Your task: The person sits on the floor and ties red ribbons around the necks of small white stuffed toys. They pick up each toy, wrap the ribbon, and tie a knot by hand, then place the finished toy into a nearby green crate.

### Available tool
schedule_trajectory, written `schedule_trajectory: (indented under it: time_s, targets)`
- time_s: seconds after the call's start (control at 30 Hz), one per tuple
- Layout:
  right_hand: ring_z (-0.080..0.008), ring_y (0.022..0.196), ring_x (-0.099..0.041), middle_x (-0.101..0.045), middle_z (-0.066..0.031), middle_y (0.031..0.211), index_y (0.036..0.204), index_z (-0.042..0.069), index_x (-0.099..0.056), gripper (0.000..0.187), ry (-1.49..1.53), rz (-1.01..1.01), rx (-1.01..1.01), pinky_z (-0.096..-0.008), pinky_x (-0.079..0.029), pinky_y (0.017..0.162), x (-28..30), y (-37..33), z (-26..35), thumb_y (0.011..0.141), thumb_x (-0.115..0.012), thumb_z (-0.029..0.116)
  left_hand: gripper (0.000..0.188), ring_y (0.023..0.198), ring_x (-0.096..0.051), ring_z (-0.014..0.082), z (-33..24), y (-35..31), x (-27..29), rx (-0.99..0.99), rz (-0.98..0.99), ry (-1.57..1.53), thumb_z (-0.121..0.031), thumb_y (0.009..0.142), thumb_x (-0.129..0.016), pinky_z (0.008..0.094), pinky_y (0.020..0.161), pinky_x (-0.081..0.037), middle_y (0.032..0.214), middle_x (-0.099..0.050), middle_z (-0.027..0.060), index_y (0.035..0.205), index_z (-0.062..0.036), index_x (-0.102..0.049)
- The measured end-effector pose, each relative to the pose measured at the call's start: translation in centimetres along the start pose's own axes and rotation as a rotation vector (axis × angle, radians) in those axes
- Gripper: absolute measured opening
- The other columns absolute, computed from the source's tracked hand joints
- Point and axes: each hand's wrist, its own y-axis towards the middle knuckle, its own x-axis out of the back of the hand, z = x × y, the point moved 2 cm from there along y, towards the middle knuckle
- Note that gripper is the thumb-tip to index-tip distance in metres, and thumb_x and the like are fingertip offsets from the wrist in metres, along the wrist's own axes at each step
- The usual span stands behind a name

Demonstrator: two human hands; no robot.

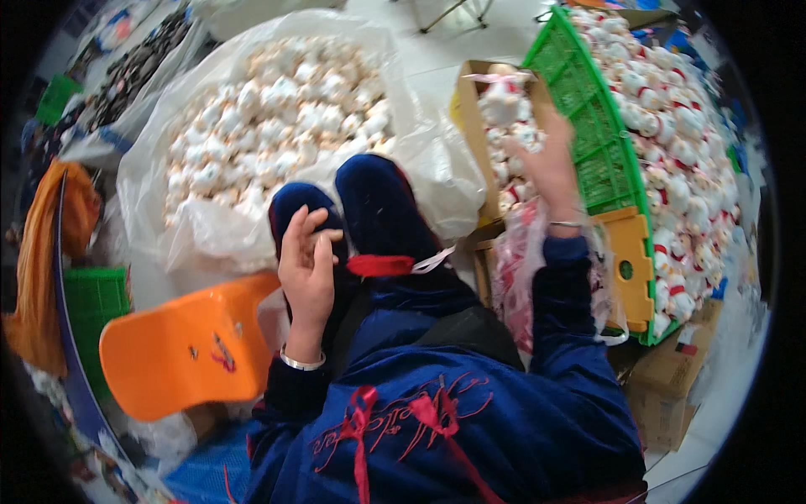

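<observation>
My left hand point(308, 273) is raised over my left thigh, its fingers loosely bent and apart, holding nothing I can see. Across my lap lies a red fabric band point(380, 265), and a pale pink ribbon point(434, 259) trails beside it. To the right, my right hand point(550, 164), blurred by motion, is over the edge of a cardboard box point(474, 109) with its thumb and fingers apart. Inside that box are small white plush toys with red trim; a plush toy point(501, 101) with a pink ribbon lies on top at the far end.
A large clear plastic bag point(134, 181) full of white plush pieces point(277, 109) spreads ahead. At right stands a green crate point(579, 109) beside piled red-trimmed plush toys point(680, 185). Plastic-wrapped red material point(514, 269) sits by my right forearm. An orange stool point(185, 344) stands left.
</observation>
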Motion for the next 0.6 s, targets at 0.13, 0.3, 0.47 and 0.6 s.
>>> schedule_trajectory:
  time_s: [0.13,0.3,0.47,0.6]
  targets:
    - [-0.0228,0.118,-0.058,-0.056,-0.0139,0.128,0.138,0.003,-0.056,0.049,0.177,-0.071,-0.164,-0.0347,-0.051,0.096,4.9,-1.7,-0.4,0.095,-0.072,0.02,0.031,0.101,-0.068,0.013,0.7,0.1,2.7,0.037,-0.044,0.074,-0.007,0.104,-0.055,0.0217,0.073,-0.052,0.125,-0.067,0.0105,0.134,-0.0008,-0.06]
    - [-0.0133,0.094,-0.064,-0.068,-0.0054,0.104,0.115,0.001,-0.066,0.021,0.374,0.393,-0.083,-0.0282,-0.053,0.082,1.2,-6.5,3.0,0.097,-0.066,0.011,0.028,0.108,-0.065,0.0184,1.1,-0.8,1.8,0.14,0.333,0.376,-0.01,0.096,-0.066,0.0286,0.088,-0.052,0.121,-0.068,0.01,0.122,-0.0006,-0.067]
    - [-0.0296,0.091,-0.068,-0.067,-0.016,0.096,0.102,-0.002,-0.066,0.016,0.432,0.664,0.175,-0.0363,-0.053,0.082,-3.9,-10.0,7.8,0.093,-0.066,0.011,0.059,0.125,-0.055,0.0371,3.5,-1.8,-1.5,-0.141,0.617,0.695,-0.013,0.08,-0.08,0.0438,0.108,-0.044,0.131,-0.06,0.0202,0.132,0.0014,-0.056]
    - [-0.0299,0.086,-0.066,-0.065,-0.017,0.093,0.099,-0.002,-0.065,0.014,0.484,0.666,0.159,-0.0366,-0.051,0.078,-5.4,-10.4,9.8,0.095,-0.065,0.011,0.02,0.089,-0.066,0.0352,6.9,-1.5,-2.6,0.042,0.637,0.807,-0.011,0.08,-0.075,0.0452,0.082,-0.053,0.089,-0.068,0.0185,0.095,-0.001,-0.068]
